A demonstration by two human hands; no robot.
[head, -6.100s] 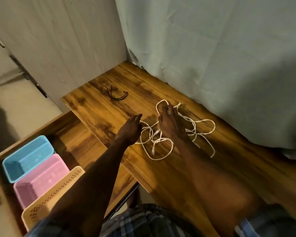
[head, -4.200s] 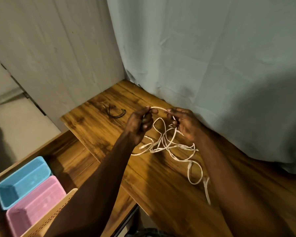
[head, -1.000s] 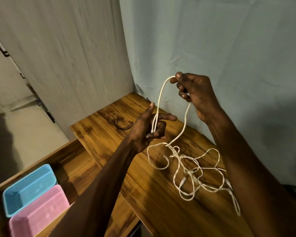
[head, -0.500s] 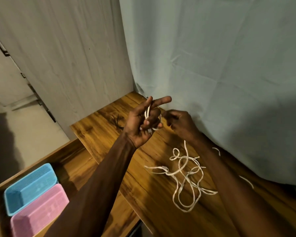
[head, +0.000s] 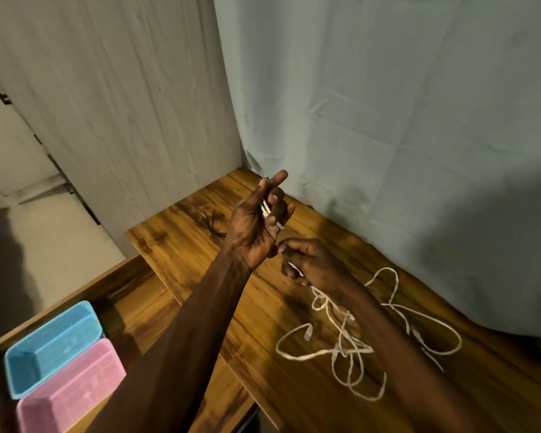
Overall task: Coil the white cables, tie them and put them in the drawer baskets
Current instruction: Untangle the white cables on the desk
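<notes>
While the blue basket [head: 52, 346] and pink basket [head: 71, 385] at lower left sit empty in the drawer [head: 132, 295], the task looks barely begun. At centre the left hand [head: 256, 225] grips a few cable turns; the right hand [head: 310, 264] pinches the strand feeding it, most cable [head: 350, 348] loose at lower right. No writing shows.

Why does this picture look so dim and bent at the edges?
Head view: warm, low light, with a deep shadow on the curtain at right; the wide lens bows the cabinet panel; the white cable stays sharp, the hair ties murky.
</notes>
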